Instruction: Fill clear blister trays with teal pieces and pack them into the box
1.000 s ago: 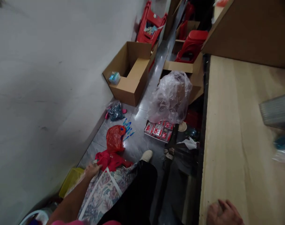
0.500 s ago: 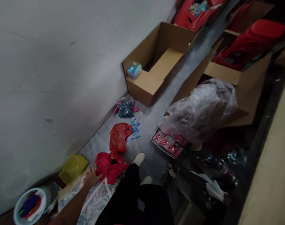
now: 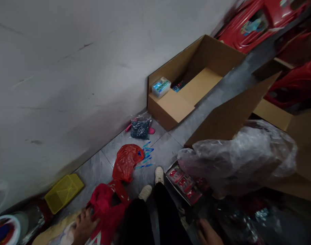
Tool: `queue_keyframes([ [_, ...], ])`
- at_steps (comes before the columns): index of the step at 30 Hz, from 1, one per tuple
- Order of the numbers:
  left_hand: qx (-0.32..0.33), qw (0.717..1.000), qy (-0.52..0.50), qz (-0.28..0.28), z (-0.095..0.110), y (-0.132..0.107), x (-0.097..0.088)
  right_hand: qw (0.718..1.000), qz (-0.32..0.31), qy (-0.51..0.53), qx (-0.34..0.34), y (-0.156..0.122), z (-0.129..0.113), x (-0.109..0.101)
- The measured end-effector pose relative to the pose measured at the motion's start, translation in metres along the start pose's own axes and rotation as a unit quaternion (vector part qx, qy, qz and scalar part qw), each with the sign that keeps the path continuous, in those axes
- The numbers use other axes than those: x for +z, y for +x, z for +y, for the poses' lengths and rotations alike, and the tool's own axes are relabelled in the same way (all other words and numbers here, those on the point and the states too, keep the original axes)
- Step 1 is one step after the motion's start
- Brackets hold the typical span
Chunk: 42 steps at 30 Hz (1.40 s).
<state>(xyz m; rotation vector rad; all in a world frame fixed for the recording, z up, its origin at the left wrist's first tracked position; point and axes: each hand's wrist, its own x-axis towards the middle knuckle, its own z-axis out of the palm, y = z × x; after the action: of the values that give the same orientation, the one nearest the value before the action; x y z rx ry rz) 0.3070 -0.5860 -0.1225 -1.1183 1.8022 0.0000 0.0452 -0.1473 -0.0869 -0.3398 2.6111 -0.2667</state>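
Observation:
My left hand [image 3: 85,225] rests at the lower left on a pale patterned cloth, fingers stretched out and touching the edge of a red cloth [image 3: 103,200]. My right hand [image 3: 208,234] shows only in part at the bottom edge, dim and blurred, near dark clutter; whether it holds anything is hidden. Beyond the red cloth lies a red plastic bag [image 3: 126,161] on the tiles. Several blue pens [image 3: 147,156] are spread beside its mouth. A clear bag of dark small pieces [image 3: 140,129] sits near the wall, on something pink.
An open cardboard box [image 3: 168,109] stands against the wall, with a clear plastic case [image 3: 161,87] on its flap. To the right are crumpled clear plastic [image 3: 237,153], a tray of red packs [image 3: 183,183] and another carton [image 3: 229,112]. A yellow basket [image 3: 64,192] and a bucket [image 3: 16,224] are at left.
The view has swung, so the boxes appear larger and further right. My right hand has come into view at the bottom. My feet have shifted; my left hand stays by the red cloth.

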Motion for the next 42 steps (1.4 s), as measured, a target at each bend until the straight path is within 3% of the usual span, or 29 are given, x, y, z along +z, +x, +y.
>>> queue_keyframes([
  [3, 0.06, 0.994, 0.064, 0.063, 0.04, 0.018, -0.011, 0.973, -0.168, -0.074, -0.14, 0.098, -0.009, 0.028],
  [5, 0.127, 0.986, 0.055, 0.093, 0.081, 0.041, -0.011, 0.957, -0.197, -0.098, -0.187, 0.168, -0.017, 0.056],
  [10, 0.29, 0.957, -0.009, 0.023, 0.202, 0.129, 0.023, 0.936, -0.167, -0.142, -0.274, 0.323, -0.049, 0.145],
  [14, 0.384, 0.922, -0.014, 0.039, 0.291, 0.214, 0.053, 0.897, -0.14, -0.161, -0.388, 0.417, -0.091, 0.226],
  [17, 0.417, 0.907, -0.018, 0.059, 0.338, 0.277, 0.062, 0.868, -0.124, -0.152, -0.457, 0.468, -0.117, 0.283],
  [19, 0.421, 0.902, -0.023, 0.092, 0.354, 0.314, 0.058, 0.859, -0.111, -0.141, -0.48, 0.49, -0.124, 0.316],
  [22, 0.402, 0.902, -0.046, 0.149, 0.352, 0.358, 0.04, 0.848, -0.105, -0.133, -0.502, 0.503, -0.119, 0.357],
  [25, 0.363, 0.912, -0.069, 0.18, 0.332, 0.378, 0.017, 0.84, -0.133, -0.137, -0.507, 0.488, -0.106, 0.387],
  [29, 0.306, 0.921, -0.113, 0.215, 0.311, 0.368, -0.002, 0.87, -0.162, -0.128, -0.447, 0.448, -0.1, 0.413],
  [33, 0.299, 0.918, -0.068, 0.252, 0.314, 0.346, -0.007, 0.896, -0.177, -0.103, -0.395, 0.434, -0.11, 0.429],
  [38, 0.282, 0.924, -0.032, 0.255, 0.321, 0.339, -0.005, 0.933, -0.181, -0.017, -0.31, 0.43, -0.1, 0.428],
  [42, 0.293, 0.919, -0.033, 0.262, 0.313, 0.336, -0.005, 0.939, -0.2, 0.102, -0.262, 0.392, -0.103, 0.426],
])
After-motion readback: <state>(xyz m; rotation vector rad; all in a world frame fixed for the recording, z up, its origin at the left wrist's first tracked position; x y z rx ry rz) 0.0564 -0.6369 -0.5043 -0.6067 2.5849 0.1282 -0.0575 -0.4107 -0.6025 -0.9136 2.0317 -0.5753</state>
